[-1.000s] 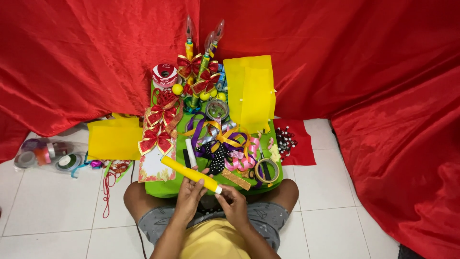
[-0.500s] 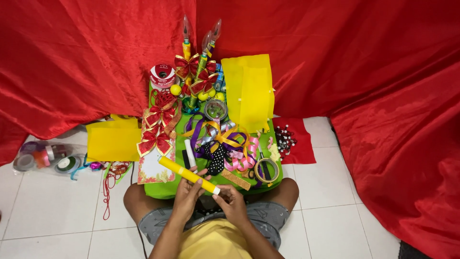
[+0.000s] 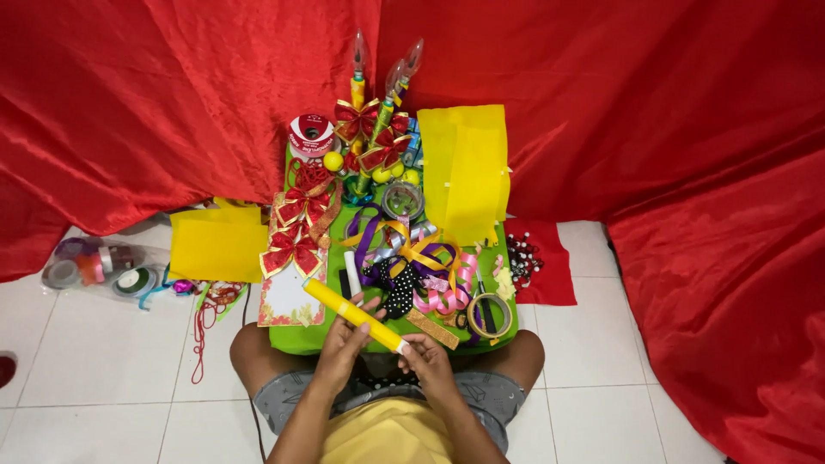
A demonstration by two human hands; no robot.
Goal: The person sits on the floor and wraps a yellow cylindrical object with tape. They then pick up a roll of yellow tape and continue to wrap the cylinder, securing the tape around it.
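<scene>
Both hands grip a yellow roll (image 3: 352, 314) slanting over the green surface's (image 3: 296, 337) near edge: left hand (image 3: 342, 344) wrapped around its middle, right hand (image 3: 427, 359) pinching its lower end, beside ribbons (image 3: 421, 266).

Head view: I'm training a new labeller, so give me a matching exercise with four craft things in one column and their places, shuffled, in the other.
Things:
1. yellow rolled tube
2. tape ring
3. yellow paper sheets
4. clear bag of ribbon spools

Places:
A. on the white floor tiles, left of the green tray
B. on the tray's near right corner
C. held between the left hand and right hand
D. at the tray's far right, against the red cloth

Pairs: 1-C, 2-B, 3-D, 4-A
</scene>
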